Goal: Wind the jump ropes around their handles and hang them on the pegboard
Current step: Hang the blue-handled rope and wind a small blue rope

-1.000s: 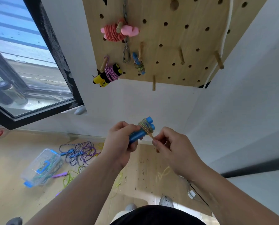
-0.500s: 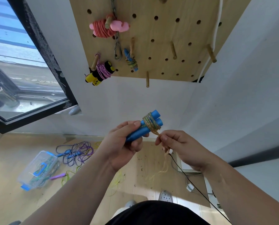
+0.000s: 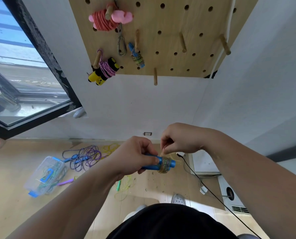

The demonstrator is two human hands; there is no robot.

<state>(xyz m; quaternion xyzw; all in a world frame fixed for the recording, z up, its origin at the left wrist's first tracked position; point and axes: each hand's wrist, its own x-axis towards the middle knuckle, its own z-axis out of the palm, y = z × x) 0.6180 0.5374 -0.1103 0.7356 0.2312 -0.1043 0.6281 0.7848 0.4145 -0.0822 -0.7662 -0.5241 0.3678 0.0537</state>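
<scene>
My left hand (image 3: 133, 156) grips a pair of blue jump-rope handles (image 3: 161, 164) held level, with yellowish rope (image 3: 164, 165) wound round their right end. Just above that winding, my right hand (image 3: 180, 140) pinches the loose rope end. On the wall above hangs the wooden pegboard (image 3: 162, 40). Three wound ropes hang on its pegs: a pink one (image 3: 109, 18), a yellow-and-black-handled one with purple rope (image 3: 104, 71) and a small blue one (image 3: 136, 56). A free peg (image 3: 155, 78) sticks out at the board's lower edge.
Loose purple and blue ropes (image 3: 85, 156), yellow-green ropes (image 3: 124, 185) and a clear plastic box with a blue latch (image 3: 43, 175) lie on the wooden floor at left. A black cable (image 3: 204, 185) runs across at right. A window (image 3: 23, 75) fills the left side.
The handles have dropped lower and turned level. My right hand moved from beside the winding to above it, carrying the rope end over the handles. The camera tilted down.
</scene>
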